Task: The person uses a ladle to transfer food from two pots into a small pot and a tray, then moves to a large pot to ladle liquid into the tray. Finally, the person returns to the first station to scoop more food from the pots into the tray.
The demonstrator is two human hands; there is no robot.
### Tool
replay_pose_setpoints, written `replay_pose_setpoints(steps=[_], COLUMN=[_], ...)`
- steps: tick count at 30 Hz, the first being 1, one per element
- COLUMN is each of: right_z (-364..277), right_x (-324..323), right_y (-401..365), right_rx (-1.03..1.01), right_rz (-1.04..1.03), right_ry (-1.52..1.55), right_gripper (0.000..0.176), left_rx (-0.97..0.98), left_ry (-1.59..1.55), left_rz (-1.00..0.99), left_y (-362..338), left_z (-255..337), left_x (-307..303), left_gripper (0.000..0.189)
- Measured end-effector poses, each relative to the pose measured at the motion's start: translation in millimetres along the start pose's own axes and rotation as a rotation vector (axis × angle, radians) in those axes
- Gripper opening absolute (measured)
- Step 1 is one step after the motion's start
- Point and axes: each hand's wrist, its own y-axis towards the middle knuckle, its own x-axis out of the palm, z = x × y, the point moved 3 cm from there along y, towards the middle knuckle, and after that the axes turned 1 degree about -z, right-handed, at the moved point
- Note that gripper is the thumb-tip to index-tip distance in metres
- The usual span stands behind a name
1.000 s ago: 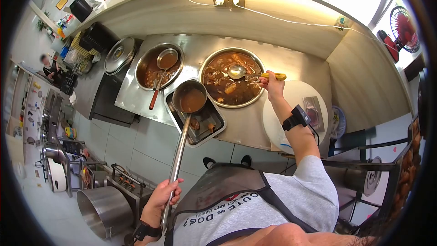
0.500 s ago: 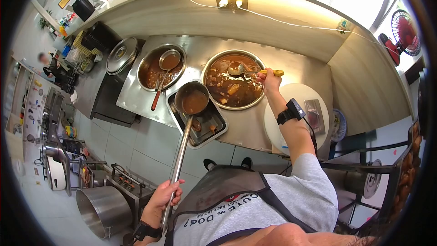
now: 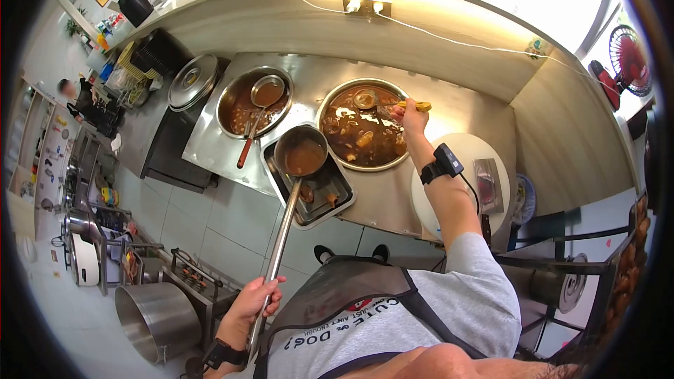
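Note:
My left hand (image 3: 257,299) is wrapped round the long metal handle of a large ladle (image 3: 302,155). Brown broth fills the ladle's bowl, which is over a rectangular metal tray (image 3: 338,203) with a few food pieces in it. My right hand (image 3: 413,118) grips the yellow handle of a smaller ladle (image 3: 365,100), whose bowl is at the surface of the brown stew in the right pot (image 3: 325,134). Pieces of food show in that stew. Another pot (image 3: 223,121) stands to the left, with a red-handled ladle (image 3: 265,92) holding broth in it.
A round white board (image 3: 449,161) with a cleaver (image 3: 489,184) lies right of the right pot. Metal lids (image 3: 193,81) are at the back left. A big steel pot (image 3: 156,319) stands on the lower left. A person (image 3: 88,102) is far left.
The yellow-handled ladle's bowl has shifted slightly toward the back of the right pot, with my right hand. The whole view has moved a little. Both hands keep their grips.

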Motion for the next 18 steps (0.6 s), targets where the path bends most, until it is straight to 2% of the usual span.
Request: replay_pose_setpoints(steps=[5,18], right_z=[14.7,26.9], right_x=[12.1,18.9], right_y=[9.3,-8.0], right_rx=[-0.012,0.021], right_rz=[-0.003,-0.186], right_ry=[0.028,-0.035], right_gripper=[0.023,0.024], left_rx=[0.004,-0.005], left_ry=[-0.010,-0.043], left_rz=[-0.006,-0.047], left_y=[0.1,2.0], left_z=[-0.9,-3.6], left_x=[-0.6,-4.1], left_gripper=[0.030,0.033])
